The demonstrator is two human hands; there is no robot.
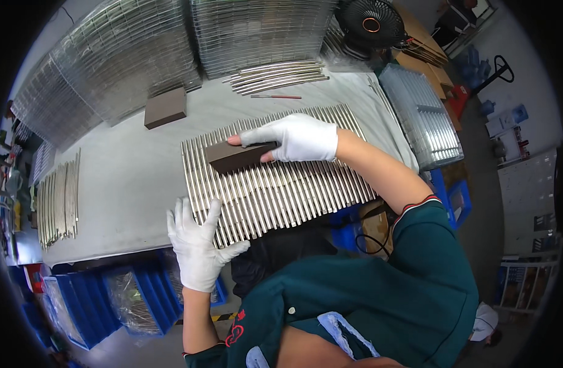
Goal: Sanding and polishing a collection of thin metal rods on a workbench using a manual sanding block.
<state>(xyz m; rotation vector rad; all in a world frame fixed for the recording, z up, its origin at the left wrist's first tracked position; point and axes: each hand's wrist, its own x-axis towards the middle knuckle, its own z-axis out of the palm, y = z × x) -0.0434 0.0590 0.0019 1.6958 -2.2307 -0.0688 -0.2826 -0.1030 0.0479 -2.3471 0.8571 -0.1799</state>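
A wide row of shiny metal rods [275, 202] lies side by side on the cloth-covered table in front of me. My right hand [303, 138], in a white glove with bare fingertips, grips a dark brown rectangular block [238, 157] that rests on the rods' upper left part. At the row's lower left corner, my gloved left hand [198, 242] has its fingers spread, touching or just over the rod ends; contact is hard to make out. A second brown block [166, 108] sits on the cloth beyond the row's far left corner.
Stacked clear plastic trays [263, 30] line the table's back. More rods [278, 76] lie before them, near a thin red tool [276, 96]. Another rod group [59, 199] lies at far left. A black fan [370, 23] stands at back right; blue bins [85, 306] sit below the front edge.
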